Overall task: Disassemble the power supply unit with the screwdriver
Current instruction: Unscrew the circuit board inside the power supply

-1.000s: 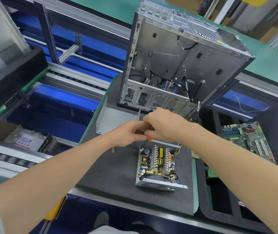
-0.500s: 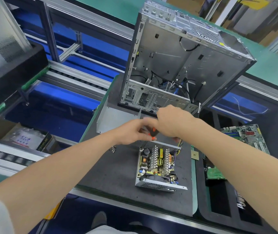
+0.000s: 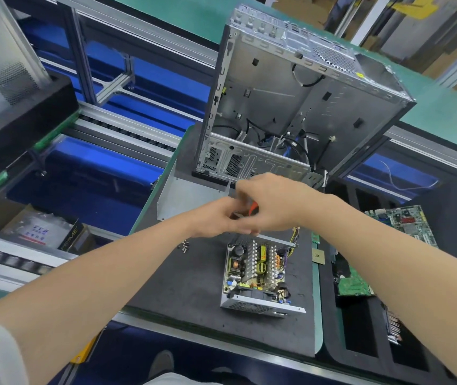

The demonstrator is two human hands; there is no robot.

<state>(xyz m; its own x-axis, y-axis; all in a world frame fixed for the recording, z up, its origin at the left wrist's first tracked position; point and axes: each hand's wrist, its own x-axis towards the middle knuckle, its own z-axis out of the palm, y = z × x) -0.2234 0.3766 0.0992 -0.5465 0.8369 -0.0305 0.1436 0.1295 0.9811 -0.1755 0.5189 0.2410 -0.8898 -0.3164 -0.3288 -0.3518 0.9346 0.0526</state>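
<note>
Head view: power supply unit [image 3: 257, 273], cover off and board exposed, on the black mat near the front edge of the bench [image 3: 194, 295]. Right hand [image 3: 273, 204] curled round the orange-handled screwdriver [image 3: 252, 209] just above the unit's far edge. Left hand [image 3: 217, 216] curled against it, grip too blurred to tell.

Likely risks: tip slipping onto the bare board and gouging components; loose screws [image 3: 184, 245] knocked off the mat's left edge by a forearm.

Readable: "PRIME" on a box [image 3: 69, 237] beyond the bench's left edge; other print illegible.
</note>
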